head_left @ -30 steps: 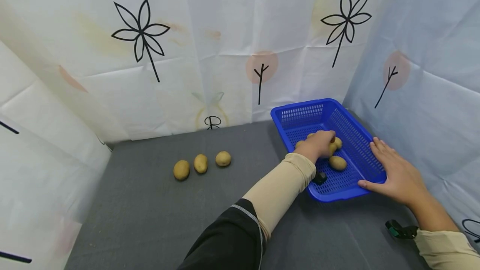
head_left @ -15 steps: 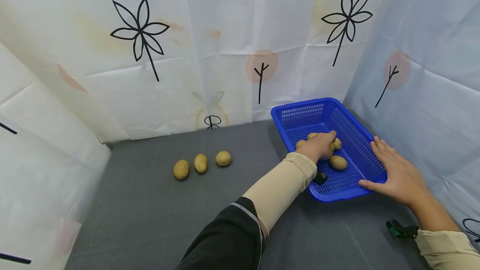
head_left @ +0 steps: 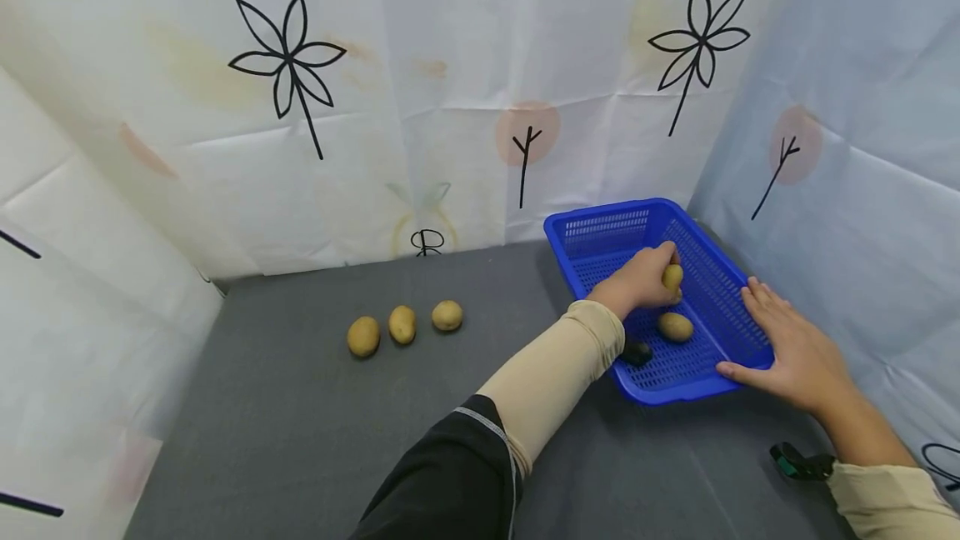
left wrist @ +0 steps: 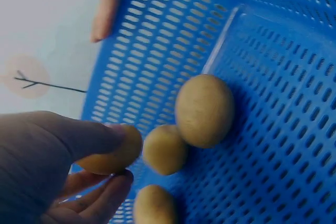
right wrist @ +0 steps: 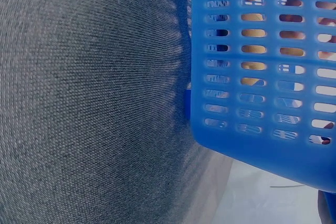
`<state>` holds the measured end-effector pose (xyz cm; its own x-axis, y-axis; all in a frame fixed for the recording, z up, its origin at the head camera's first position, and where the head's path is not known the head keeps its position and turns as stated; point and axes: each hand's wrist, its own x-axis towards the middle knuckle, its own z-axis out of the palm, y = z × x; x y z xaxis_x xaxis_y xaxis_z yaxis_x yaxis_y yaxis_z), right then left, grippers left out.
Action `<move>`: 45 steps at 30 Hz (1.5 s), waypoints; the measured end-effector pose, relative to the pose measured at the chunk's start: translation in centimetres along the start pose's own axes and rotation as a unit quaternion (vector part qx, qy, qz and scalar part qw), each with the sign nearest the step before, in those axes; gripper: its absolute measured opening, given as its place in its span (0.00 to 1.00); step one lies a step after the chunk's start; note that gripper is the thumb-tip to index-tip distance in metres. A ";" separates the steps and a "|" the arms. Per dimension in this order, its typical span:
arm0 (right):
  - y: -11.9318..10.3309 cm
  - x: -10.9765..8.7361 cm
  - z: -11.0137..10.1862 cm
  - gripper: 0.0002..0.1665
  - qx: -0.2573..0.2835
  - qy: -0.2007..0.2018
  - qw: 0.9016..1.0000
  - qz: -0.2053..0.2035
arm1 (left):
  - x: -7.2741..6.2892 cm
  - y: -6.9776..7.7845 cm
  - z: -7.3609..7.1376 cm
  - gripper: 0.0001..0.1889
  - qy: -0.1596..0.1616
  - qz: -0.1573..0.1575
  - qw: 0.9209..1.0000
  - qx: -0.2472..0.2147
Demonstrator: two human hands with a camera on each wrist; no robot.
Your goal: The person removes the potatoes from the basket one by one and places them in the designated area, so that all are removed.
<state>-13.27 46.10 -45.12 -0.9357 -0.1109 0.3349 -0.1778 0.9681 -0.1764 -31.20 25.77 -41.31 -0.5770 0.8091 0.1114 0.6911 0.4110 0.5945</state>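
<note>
Black fabric is noted nearest: a sleeve (head_left: 446, 473) in the lower middle, ending over a beige under-sleeve (head_left: 558, 382). At lower right, a beige cuff (head_left: 892, 494) is recorded, with a dark device (head_left: 801, 462) beside it bearing a green patch. The right hand (head_left: 802, 348) is spread, fingers extended at the basket's right side, thumb on the rim.

The blue perforated basket (head_left: 675, 397) stands on a grey counter (head_left: 300, 448). A loose potato (head_left: 676, 327) lies on its floor, nearer than the left hand (head_left: 641, 277). That hand is inside the basket, pinching the gripped potato (left wrist: 118, 153) with thumb above and fingers below. The left wrist view shows a larger-looking potato (left wrist: 205, 110) and a smaller-looking potato (left wrist: 165, 149) side by side in the basket. Contact between the latter and the gripped one cannot be determined.

To the left, well apart from the basket, three potatoes sit spaced in a row on the counter: a rounded potato (head_left: 363, 336), an oblong potato (head_left: 402, 324) and a pale potato (head_left: 447, 315). Behind stands a white cloth backdrop (head_left: 450, 23) printed with black plant outlines and peach discs.
</note>
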 end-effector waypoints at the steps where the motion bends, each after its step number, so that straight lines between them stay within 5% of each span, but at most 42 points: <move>1: -0.1 0.0 0.0 0.71 0.000 0.001 1.000 0.001 | -0.1 0.0 -0.4 0.21 0.006 0.009 1.000 -0.013; 10: -0.4 -0.1 0.1 0.69 0.005 -0.003 1.000 0.013 | -2.3 -1.0 -3.7 0.24 0.062 0.036 0.994 -0.082; 16: -0.3 -0.2 0.0 0.69 0.009 -0.003 1.000 0.010 | -5.0 -1.7 -5.5 0.26 0.108 0.058 0.986 -0.113; 23: -0.6 -0.2 0.0 0.68 0.017 -0.014 1.000 0.019 | -9.3 -3.6 -6.9 0.26 0.143 0.042 0.976 -0.159; 30: -0.8 -0.3 -0.1 0.67 0.016 -0.022 0.999 0.023 | -14.2 -5.9 -8.5 0.28 0.158 0.027 0.975 -0.153; 45: -0.9 0.0 0.1 0.70 0.002 -0.037 0.998 0.047 | -25.9 -12.1 -12.2 0.28 0.208 -0.064 0.968 -0.122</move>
<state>-13.16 45.25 -45.03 -0.9683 -0.0371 0.2471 -0.0902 0.9741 -0.2074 -29.88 -5.30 -41.71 -0.8123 0.4972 0.3048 0.5071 0.3441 0.7902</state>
